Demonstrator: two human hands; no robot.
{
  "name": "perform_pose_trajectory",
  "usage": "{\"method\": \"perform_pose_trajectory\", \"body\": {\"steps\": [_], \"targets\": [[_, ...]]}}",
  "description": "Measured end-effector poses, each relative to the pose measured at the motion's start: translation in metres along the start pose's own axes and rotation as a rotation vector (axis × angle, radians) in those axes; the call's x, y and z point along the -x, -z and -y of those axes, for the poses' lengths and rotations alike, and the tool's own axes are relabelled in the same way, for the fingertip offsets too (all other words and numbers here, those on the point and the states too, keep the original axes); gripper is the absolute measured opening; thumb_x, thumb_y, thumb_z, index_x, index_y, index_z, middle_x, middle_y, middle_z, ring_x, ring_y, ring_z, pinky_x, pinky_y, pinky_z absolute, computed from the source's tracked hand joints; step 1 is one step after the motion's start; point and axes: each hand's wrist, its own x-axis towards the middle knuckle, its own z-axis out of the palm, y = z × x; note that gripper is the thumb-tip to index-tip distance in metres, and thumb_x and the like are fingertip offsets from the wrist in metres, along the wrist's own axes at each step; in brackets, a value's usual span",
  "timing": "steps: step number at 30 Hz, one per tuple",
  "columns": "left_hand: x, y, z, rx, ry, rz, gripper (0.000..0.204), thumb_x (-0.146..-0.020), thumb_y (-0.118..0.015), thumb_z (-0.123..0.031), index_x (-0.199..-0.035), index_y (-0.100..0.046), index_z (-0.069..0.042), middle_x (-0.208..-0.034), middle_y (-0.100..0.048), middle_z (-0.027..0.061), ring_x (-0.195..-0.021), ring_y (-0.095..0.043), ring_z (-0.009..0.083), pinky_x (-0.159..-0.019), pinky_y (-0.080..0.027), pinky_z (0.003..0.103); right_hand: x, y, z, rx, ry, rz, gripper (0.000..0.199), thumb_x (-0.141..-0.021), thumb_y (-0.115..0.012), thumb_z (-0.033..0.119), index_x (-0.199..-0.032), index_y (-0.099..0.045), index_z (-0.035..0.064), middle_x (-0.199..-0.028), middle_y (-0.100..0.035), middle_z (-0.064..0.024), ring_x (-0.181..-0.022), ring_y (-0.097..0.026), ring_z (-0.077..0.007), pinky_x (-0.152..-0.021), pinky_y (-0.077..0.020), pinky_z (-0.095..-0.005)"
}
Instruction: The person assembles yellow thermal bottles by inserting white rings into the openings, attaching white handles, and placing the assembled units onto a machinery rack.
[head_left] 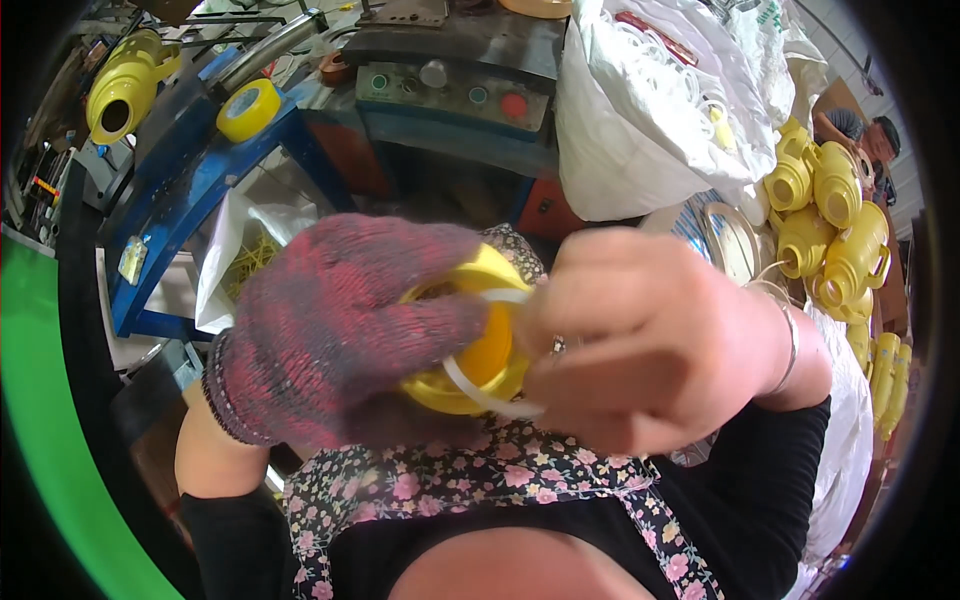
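Observation:
My left hand point(345, 330), in a dark red and black knit glove, is wrapped round a hollow yellow plastic shell point(495, 262) with its round opening facing up. The shell is held in front of my flowered apron, and its lower part is hidden. A thin white ring point(468, 388) lies at that opening. My bare right hand point(635, 340), slightly blurred, has its fingers curled over the ring's right side. The gloved thumb lies across the opening, close to the ring's left side.
A machine with a button panel point(450, 90) stands ahead. On the blue bench frame point(190, 215) at left sits a yellow tape roll point(249, 110). A large white sack point(640, 130) holds white rings. Several yellow jug shells point(838, 185) are stacked at right, where another person's arm point(878, 140) shows.

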Motion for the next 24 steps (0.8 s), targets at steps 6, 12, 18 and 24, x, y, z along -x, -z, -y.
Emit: {"method": "perform_pose_trajectory", "body": {"steps": [6, 12, 18, 24], "targets": [[0.004, -0.002, 0.009, -0.105, -0.016, 0.016, 0.055, -0.055, -0.086, -0.034, -0.103, -0.069, -0.015, -0.113, -0.066, 0.0152, -0.095, -0.065, 0.036, -0.081, -0.051, 0.045, -0.002, -0.002, 0.005, 0.2, -0.157, -0.104, 0.013, -0.068, -0.069, 0.006, -0.08, -0.066, 0.0034, -0.102, -0.057, -0.0169, -0.077, -0.058, -0.0272, -0.065, -0.0491, -0.0344], [0.003, 0.006, -0.008, -0.193, 0.169, 0.081, 0.042, -0.055, -0.085, -0.029, -0.093, -0.07, -0.015, -0.111, -0.066, 0.0108, -0.098, -0.064, 0.0332, -0.082, -0.05, 0.044, -0.002, -0.014, 0.017, 0.285, -0.235, -0.145, 0.018, -0.063, -0.071, 0.004, -0.081, -0.066, 0.0021, -0.086, -0.058, -0.0112, -0.069, -0.056, -0.0247, -0.052, -0.046, -0.0294], [0.007, 0.002, -0.009, -0.176, 0.111, 0.065, 0.038, -0.055, -0.084, -0.028, -0.088, -0.069, -0.016, -0.113, -0.065, 0.0098, -0.101, -0.063, 0.0327, -0.084, -0.049, 0.044, -0.012, -0.01, 0.013, 0.217, -0.107, -0.006, 0.022, -0.063, -0.072, 0.005, -0.084, -0.068, 0.0016, -0.08, -0.057, -0.0089, -0.064, -0.056, -0.0225, -0.048, -0.0454, -0.0307], [0.018, 0.006, -0.007, -0.159, 0.122, 0.091, 0.039, -0.055, -0.085, -0.028, -0.09, -0.071, -0.022, -0.121, -0.062, 0.0105, -0.106, -0.062, 0.0319, -0.088, -0.049, 0.044, -0.013, -0.011, 0.007, 0.211, -0.04, 0.021, 0.019, -0.067, -0.07, 0.006, -0.085, -0.066, 0.0009, -0.081, -0.055, -0.0089, -0.065, -0.055, -0.023, -0.05, -0.0458, -0.0312]]}}
